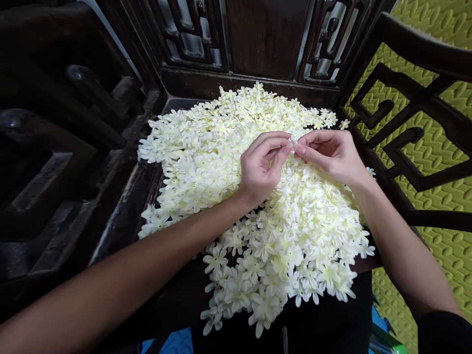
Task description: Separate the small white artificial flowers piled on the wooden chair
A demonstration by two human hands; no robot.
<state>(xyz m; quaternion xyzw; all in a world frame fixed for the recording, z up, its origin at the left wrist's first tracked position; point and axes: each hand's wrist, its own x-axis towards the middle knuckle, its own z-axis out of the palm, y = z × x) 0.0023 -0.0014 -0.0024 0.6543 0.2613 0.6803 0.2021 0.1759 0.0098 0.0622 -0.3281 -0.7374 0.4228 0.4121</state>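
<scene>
A wide heap of small white flowers point(206, 162) with pale yellow centres covers the dark wooden seat and spills toward me. Above the middle of the heap, my left hand point(261, 164) and my right hand point(328, 153) meet fingertip to fingertip. Between them is one small white flower point(292, 143), pinched by thumb and forefinger on each side. Most of that flower is hidden by the fingers. Both hands are closed in a pinch, their other fingers curled.
Dark carved wood point(265, 39) rises behind the heap. An openwork armrest point(409, 103) stands on the right, with yellow embossed matting point(442, 255) beyond it. Another carved armrest point(84, 98) is at the left. Something blue point(177, 341) shows at the bottom edge.
</scene>
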